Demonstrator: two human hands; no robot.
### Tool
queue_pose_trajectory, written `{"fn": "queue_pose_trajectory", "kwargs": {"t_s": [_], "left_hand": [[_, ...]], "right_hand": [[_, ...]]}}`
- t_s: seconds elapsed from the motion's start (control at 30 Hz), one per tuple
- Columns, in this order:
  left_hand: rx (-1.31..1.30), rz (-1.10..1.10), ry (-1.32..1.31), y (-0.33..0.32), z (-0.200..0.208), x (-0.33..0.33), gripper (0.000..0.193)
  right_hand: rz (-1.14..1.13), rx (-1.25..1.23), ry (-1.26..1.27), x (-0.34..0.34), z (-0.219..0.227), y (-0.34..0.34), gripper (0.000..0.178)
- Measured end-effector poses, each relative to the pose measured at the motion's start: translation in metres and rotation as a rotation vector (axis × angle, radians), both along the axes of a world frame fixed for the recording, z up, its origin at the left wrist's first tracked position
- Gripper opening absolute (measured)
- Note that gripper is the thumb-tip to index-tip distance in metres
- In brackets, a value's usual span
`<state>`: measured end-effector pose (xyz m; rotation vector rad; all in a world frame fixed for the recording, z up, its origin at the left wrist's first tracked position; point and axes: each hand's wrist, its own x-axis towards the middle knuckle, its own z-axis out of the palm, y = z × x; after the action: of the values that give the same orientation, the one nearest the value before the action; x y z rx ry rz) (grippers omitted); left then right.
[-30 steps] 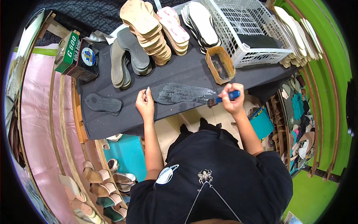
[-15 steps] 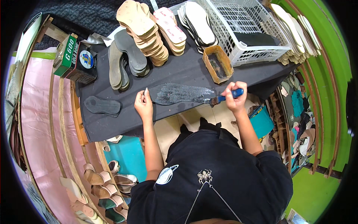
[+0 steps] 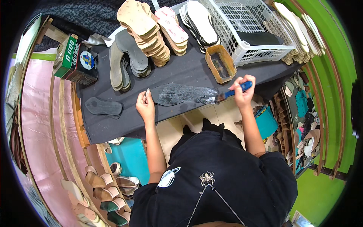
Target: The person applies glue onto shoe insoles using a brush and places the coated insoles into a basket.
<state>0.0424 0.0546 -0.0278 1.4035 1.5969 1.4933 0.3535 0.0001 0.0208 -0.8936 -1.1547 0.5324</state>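
Note:
A black shoe sole (image 3: 181, 94) lies lengthwise at the near edge of the dark table, its ridged upper face streaked with a wet, glossy coating. My left hand (image 3: 146, 106) pinches its left end between thumb and fingers. In my right hand (image 3: 244, 92) is a blue-handled paintbrush (image 3: 230, 93), closed in the fingers, with its dark bristles against the right end of the sole. A crusted yellowish-brown tray (image 3: 212, 69) stands just beyond the brush, its bottom stained dark. Off to the left, a smaller dark sole (image 3: 104, 107) rests on the cloth.
Stacks of grey soles (image 3: 131, 53), tan insoles (image 3: 138, 22) and white insoles (image 3: 198, 19) line the far side. A white plastic crate (image 3: 261, 52) holds black material at the back right. A green-and-black tin (image 3: 77, 60) stands at the left end, and shoe racks flank the table.
My right hand has shifted slightly right and up, and the brush's bristles have moved from below the sole's right corner onto its right end. The left hand stays in place.

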Motion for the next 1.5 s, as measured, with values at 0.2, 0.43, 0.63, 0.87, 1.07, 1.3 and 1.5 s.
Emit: {"fn": "queue_pose_trajectory", "kwargs": {"t_s": [0.2, 0.43, 0.63, 0.87, 1.07, 1.3, 1.5], "left_hand": [[0.024, 0.039, -0.025, 0.001, 0.002, 0.005, 0.02], [-0.015, -0.014, -0.01, 0.0, 0.0, 0.0, 0.019], [-0.013, 0.002, -0.017, -0.001, 0.001, 0.001, 0.019], [-0.026, -0.005, 0.027, 0.002, -0.001, -0.001, 0.018], [-0.019, -0.024, 0.004, 0.001, 0.002, 0.0, 0.019], [-0.028, -0.022, 0.025, 0.003, -0.003, -0.005, 0.02], [-0.009, -0.02, 0.015, 0.004, 0.0, 0.001, 0.02]], "right_hand": [[-0.006, 0.041, 0.114, -0.007, 0.009, 0.002, 0.022], [0.071, -0.001, -0.121, -0.053, 0.002, 0.012, 0.023], [-0.031, -0.06, -0.081, -0.024, 0.0, 0.003, 0.022], [-0.11, -0.105, -0.029, -0.015, 0.014, 0.007, 0.023], [0.042, -0.153, -0.225, -0.045, 0.016, 0.011, 0.026], [-0.075, -0.094, -0.289, -0.007, 0.009, -0.003, 0.024], [-0.052, -0.147, -0.128, -0.025, 0.015, 0.005, 0.023]]}}
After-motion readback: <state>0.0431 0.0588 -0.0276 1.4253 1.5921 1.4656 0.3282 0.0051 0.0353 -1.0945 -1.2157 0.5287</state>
